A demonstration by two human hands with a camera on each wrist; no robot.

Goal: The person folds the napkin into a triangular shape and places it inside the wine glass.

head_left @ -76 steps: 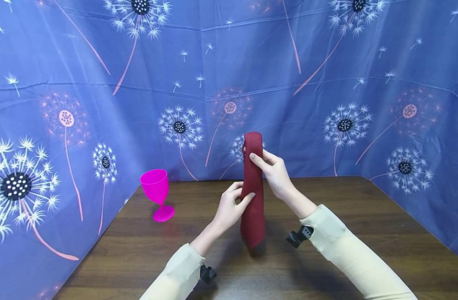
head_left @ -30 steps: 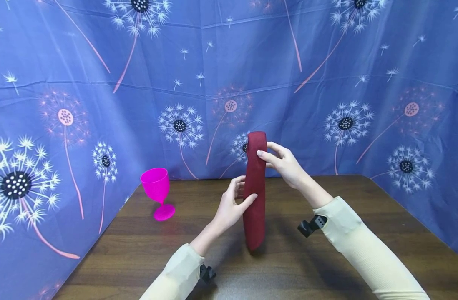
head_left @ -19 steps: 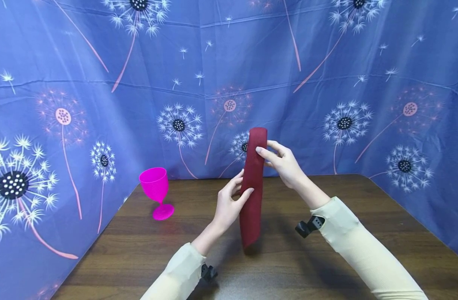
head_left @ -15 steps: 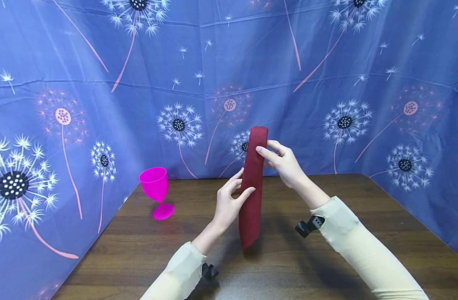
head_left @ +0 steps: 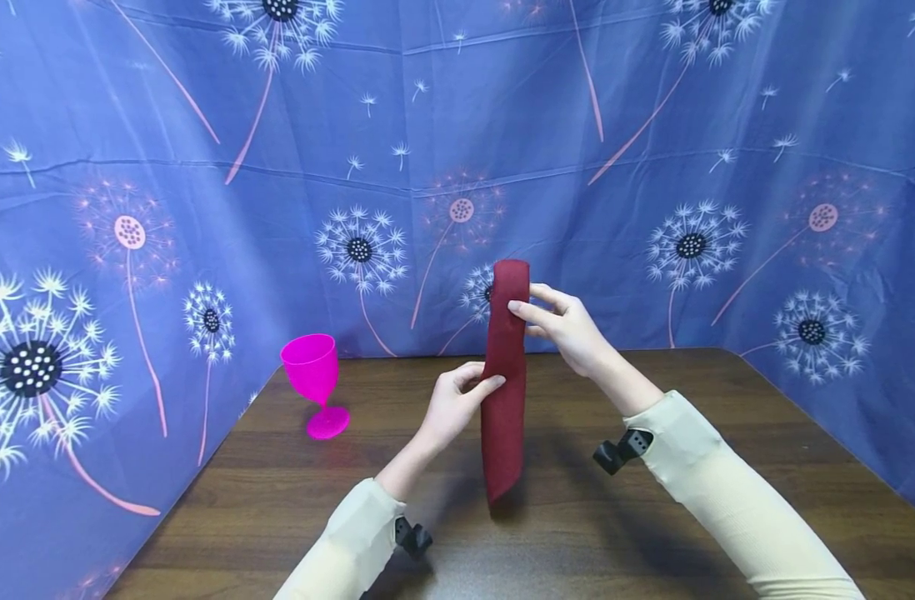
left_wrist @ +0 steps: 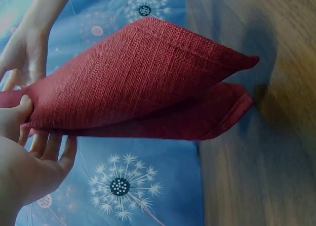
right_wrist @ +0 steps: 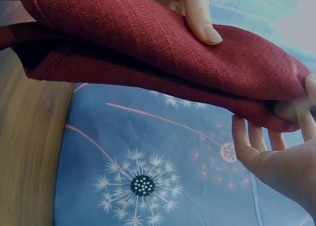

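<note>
A dark red cloth napkin (head_left: 505,417), folded into a long narrow strip, is held nearly upright above the table. My left hand (head_left: 452,404) pinches its left edge around mid-height, thumb in front and fingers behind. Higher up, my right hand (head_left: 577,337) grips it from the right near the top fold, its thumb lying across the front. In the left wrist view the napkin (left_wrist: 133,72) shows a woven texture, and its lower end parts into two layers. The right wrist view shows a gap running between the layers of the napkin (right_wrist: 128,43), with my right hand (right_wrist: 281,159) at its folded end.
A bright magenta goblet (head_left: 311,371) stands upright on the brown wooden table (head_left: 615,517), left of the hands. Behind and on both sides hangs a blue curtain (head_left: 577,208) with dandelion prints. Each wrist carries a small black camera.
The right hand has shifted right along with the napkin's top since the earliest frame. In the last half second the napkin has come down a little and straightened, and the left hand has bent its fingers in.
</note>
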